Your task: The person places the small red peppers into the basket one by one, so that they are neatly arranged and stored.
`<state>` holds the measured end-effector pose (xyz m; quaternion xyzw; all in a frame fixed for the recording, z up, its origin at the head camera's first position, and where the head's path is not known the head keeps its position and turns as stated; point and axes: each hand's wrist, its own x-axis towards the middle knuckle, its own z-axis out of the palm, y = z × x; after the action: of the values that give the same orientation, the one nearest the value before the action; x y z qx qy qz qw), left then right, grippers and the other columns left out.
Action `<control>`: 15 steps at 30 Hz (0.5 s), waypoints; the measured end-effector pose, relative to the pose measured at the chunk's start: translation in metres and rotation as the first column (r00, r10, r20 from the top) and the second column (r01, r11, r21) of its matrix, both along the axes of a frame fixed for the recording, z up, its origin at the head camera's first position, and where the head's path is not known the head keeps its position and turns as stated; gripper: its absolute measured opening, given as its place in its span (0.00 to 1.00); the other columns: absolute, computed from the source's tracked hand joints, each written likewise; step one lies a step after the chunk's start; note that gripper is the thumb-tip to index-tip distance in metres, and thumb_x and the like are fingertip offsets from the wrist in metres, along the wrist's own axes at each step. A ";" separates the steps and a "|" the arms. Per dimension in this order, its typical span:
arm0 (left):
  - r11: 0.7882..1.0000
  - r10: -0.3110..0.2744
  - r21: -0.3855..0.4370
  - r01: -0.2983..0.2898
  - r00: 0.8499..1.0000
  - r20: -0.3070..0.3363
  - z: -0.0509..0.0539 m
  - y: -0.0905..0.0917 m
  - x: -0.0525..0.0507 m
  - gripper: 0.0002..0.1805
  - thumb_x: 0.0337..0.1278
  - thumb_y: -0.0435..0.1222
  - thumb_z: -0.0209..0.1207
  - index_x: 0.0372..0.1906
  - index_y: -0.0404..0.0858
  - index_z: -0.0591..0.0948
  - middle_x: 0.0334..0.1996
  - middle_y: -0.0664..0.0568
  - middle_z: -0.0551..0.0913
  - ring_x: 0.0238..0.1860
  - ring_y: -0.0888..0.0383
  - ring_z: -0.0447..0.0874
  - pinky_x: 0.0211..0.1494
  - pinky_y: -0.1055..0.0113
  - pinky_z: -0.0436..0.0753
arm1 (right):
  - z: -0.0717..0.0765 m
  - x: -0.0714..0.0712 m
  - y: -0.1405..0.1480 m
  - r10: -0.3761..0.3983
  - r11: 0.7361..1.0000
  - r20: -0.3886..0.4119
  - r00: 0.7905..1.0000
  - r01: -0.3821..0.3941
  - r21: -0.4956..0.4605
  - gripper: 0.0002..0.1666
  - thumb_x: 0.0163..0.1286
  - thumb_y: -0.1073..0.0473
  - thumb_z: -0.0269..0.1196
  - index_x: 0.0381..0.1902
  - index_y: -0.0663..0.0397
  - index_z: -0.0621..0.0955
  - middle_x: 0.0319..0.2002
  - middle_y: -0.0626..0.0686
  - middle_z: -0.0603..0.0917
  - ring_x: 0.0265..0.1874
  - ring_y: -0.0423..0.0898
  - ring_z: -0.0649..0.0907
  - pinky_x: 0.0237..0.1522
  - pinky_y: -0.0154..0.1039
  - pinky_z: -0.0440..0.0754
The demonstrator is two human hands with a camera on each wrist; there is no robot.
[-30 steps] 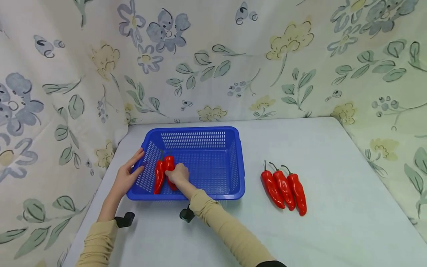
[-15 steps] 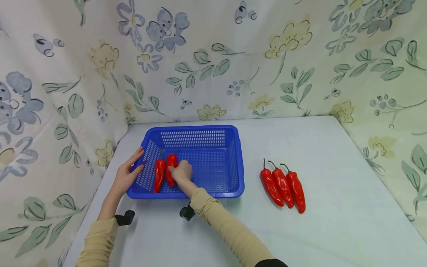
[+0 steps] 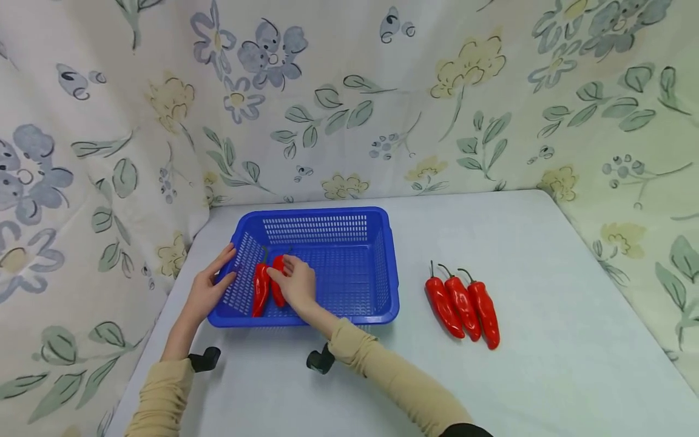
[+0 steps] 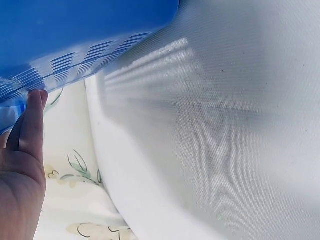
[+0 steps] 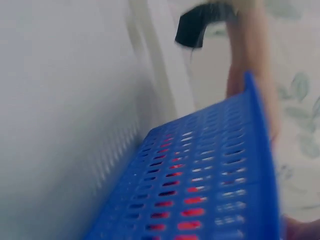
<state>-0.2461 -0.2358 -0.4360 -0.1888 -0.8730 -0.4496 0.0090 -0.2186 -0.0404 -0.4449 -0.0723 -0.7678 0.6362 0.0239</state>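
Inside the blue plastic basket (image 3: 344,273) two red chili peppers lie side by side near its left wall. My right hand (image 3: 297,286) hovers over the right-hand pepper (image 3: 277,292), its thumb and fingers spread apart around the pepper's upper part; contact is hard to tell. The other pepper (image 3: 261,290) lies just left of it, stem toward the back. My left hand (image 3: 204,292) rests against the basket's left side with fairly straight fingers, touching the slotted wall in the left wrist view (image 4: 22,170). Red shows through the basket's slots (image 5: 215,160) in the right wrist view.
Three more red chili peppers (image 3: 461,306) lie in a slanted row on the white table (image 3: 557,291), right of the basket. A floral curtain (image 3: 349,121) hangs behind and beside the table. Each wrist carries a black camera mount (image 3: 321,359).
My right hand shifted the second pepper slightly right, away from the first, then loosened its grip, with thumb and fingers parting. The left hand has stayed on the basket's side.
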 end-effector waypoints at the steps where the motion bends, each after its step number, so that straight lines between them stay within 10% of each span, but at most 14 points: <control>1: 1.000 0.003 0.002 -0.003 1.000 0.003 -0.001 0.000 0.000 0.26 0.64 0.26 0.50 0.67 0.27 0.63 0.71 0.33 0.57 0.68 0.32 0.57 0.52 0.93 0.64 | 0.003 0.005 0.005 0.038 0.999 -0.026 0.999 -0.038 -0.008 0.30 0.64 0.54 0.64 0.60 0.64 0.74 0.59 0.60 0.79 0.57 0.53 0.80 0.56 0.41 0.80; 9: 1.000 0.012 0.002 -0.012 1.000 -0.022 -0.035 -0.022 -0.019 0.27 0.67 0.34 0.50 0.70 0.39 0.63 0.74 0.49 0.56 0.62 0.85 0.56 0.52 0.93 0.65 | 0.024 0.039 0.055 0.177 0.984 -0.110 0.978 -0.177 0.006 0.32 0.64 0.51 0.64 0.63 0.60 0.73 0.62 0.57 0.76 0.60 0.52 0.78 0.57 0.41 0.78; 15: 0.999 0.022 -0.032 -0.022 1.000 -0.006 -0.036 -0.021 -0.020 0.27 0.68 0.35 0.50 0.70 0.40 0.63 0.74 0.50 0.56 0.69 0.75 0.58 0.54 0.91 0.64 | 0.036 0.059 0.095 0.164 0.986 -0.168 0.972 -0.167 -0.001 0.32 0.64 0.53 0.64 0.64 0.59 0.72 0.63 0.57 0.75 0.61 0.52 0.77 0.59 0.46 0.76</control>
<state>-0.2659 -0.2564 -0.4721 -0.1808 -0.8820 -0.4349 0.0136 -0.1599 0.0543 -0.4087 0.0456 -0.7614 0.6457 0.0348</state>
